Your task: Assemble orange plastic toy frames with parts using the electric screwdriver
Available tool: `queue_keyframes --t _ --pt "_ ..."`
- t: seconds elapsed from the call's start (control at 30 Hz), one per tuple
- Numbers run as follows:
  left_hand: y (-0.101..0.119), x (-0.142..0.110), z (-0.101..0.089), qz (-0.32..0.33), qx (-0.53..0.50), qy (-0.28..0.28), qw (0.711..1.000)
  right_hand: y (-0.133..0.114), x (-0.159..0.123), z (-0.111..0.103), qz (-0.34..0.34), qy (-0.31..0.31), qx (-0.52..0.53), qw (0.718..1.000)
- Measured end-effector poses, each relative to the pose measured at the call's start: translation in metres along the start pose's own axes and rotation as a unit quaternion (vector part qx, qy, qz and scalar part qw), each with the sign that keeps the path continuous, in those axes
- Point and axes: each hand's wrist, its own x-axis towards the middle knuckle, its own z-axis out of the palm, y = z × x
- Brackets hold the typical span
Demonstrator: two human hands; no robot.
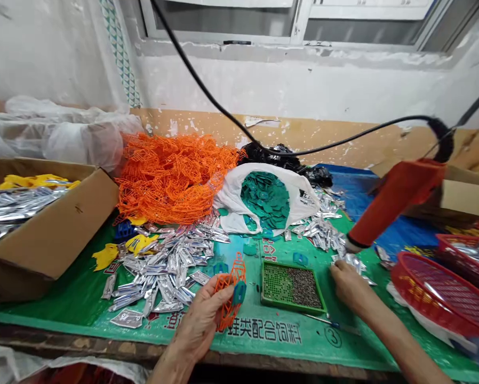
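Left hand (197,328) raised just above the mat edge, fingers curled and clamped on an orange plastic lattice (230,293). Lattice stands roughly upright in the grip, with a teal plastic piece (239,292) attached at its right side.

Right hand (349,285) low over the mat, fingers drawn together, tips at a small cluster of silver foil sachets (349,262). Whether they pinch a sachet is hard to tell from this angle.

Between the hands, a green tray (291,308) holds a perforated plate and dark granules. A thin blue-handled tool (333,324) lies just below it on the green printed mat (55,314).

Farther out: a large heap of orange lattices (175,178); a white plastic bag (227,200) of teal pieces; a wider spread of foil sachets (159,272) left of the lattice. A cardboard box (51,224) holds more foil and yellow pieces. To the right, a red hot-air gun (395,202) hangs on a black cable (343,144) above the mat, beside red plastic baskets (435,293).
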Motion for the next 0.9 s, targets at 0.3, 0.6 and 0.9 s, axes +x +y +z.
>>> queue_keyframes --t 0.3,0.6,0.9 --pt "0.010 -0.011 0.001 -0.020 0.039 -0.020 0.999 -0.012 -0.010 -0.003 -0.009 0.049 -0.013 0.999" --pt "0.003 -0.005 0.001 -0.018 0.041 0.014 0.999 -0.007 -0.023 -0.003 0.036 0.140 0.040 0.989" --pt "-0.008 -0.004 0.016 -0.029 0.024 0.012 0.999 -0.102 -0.066 -0.068 0.016 0.066 0.644 0.762"
